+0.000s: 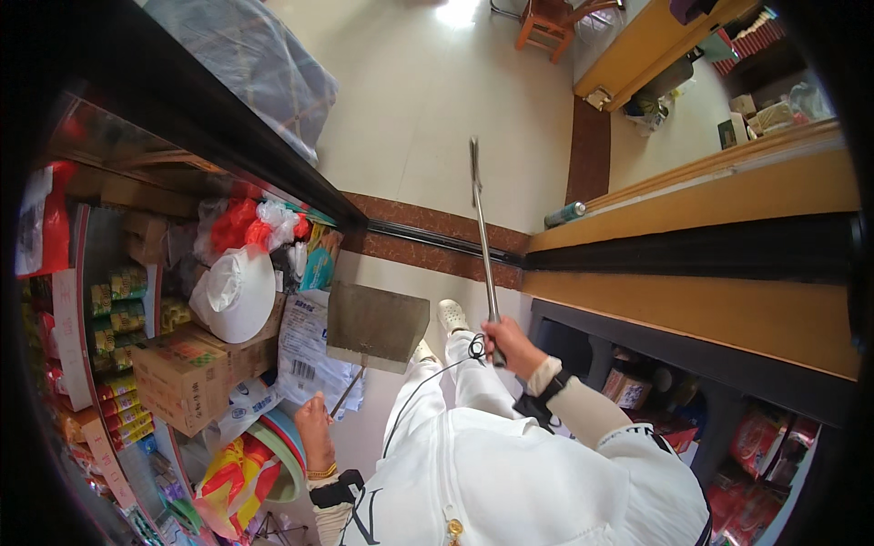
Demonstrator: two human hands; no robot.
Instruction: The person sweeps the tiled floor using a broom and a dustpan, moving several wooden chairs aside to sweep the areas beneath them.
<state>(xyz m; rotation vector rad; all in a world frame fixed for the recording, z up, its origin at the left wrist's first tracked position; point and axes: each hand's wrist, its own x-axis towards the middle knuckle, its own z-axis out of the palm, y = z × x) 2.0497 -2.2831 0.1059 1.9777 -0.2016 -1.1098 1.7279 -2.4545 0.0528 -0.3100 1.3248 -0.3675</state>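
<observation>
My right hand (512, 346) is closed around the lower end of a long thin metal rod (482, 227), which points away over the pale floor toward the doorway. My left hand (315, 429) grips the thin stick handle of a flat grey metal dustpan (375, 324), held low in front of my white trousers. My white shoe (451, 315) shows just beyond the pan. A black cable runs from my right wrist down across my white jacket.
Cardboard boxes (193, 373), a white bag (235, 293) and red bags crowd the left, beside shelves of packets (118, 314). A dark door track (428, 238) crosses the floor. A wooden counter (728, 300) fills the right, with a green can (564, 215) at its end. An orange stool (544, 25) stands far off.
</observation>
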